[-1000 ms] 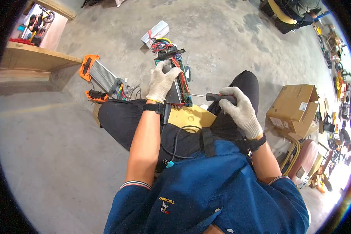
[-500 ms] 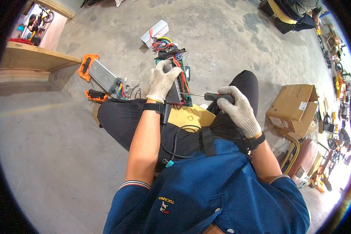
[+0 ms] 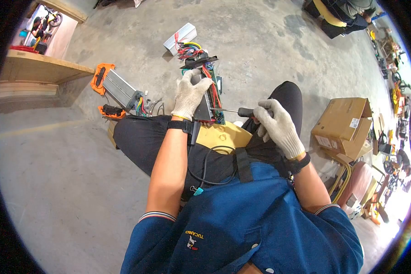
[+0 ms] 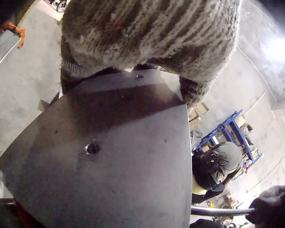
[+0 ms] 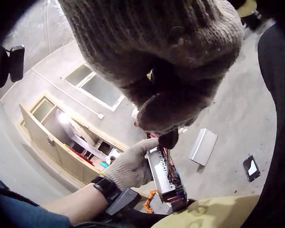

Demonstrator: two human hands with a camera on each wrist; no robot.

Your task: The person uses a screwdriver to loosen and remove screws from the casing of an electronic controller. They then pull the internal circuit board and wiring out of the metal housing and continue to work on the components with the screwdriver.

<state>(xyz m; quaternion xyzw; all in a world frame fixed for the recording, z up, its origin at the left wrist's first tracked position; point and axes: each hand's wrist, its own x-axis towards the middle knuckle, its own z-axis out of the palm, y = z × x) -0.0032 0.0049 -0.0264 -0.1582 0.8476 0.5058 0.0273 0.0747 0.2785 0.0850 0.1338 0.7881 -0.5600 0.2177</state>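
In the head view the gloved left hand [image 3: 190, 94] grips a dark metal plate with a green circuit board [image 3: 220, 118] along its right side. Red wires run over the board, and a bundle of coloured wires [image 3: 190, 51] comes out of its far end. The gloved right hand [image 3: 280, 127] holds a screwdriver [image 3: 245, 112] by its dark handle, its shaft pointing left to the board's edge. In the left wrist view the plate's flat face [image 4: 133, 152] shows several holes. In the right wrist view the curled right glove [image 5: 166, 71] hides most of the handle.
A silver metal case [image 3: 182, 37] lies beyond the wires. Left of the knees sits a finned metal unit [image 3: 122, 88] with orange end pieces [image 3: 100, 78]. A cardboard box [image 3: 340, 125] stands at the right. A yellow surface [image 3: 221, 137] shows between the legs. Another person is at the upper right.
The right hand's fingers have shifted back along the screwdriver handle, uncovering more of its front part. The left hand and the board have stayed nearly still.
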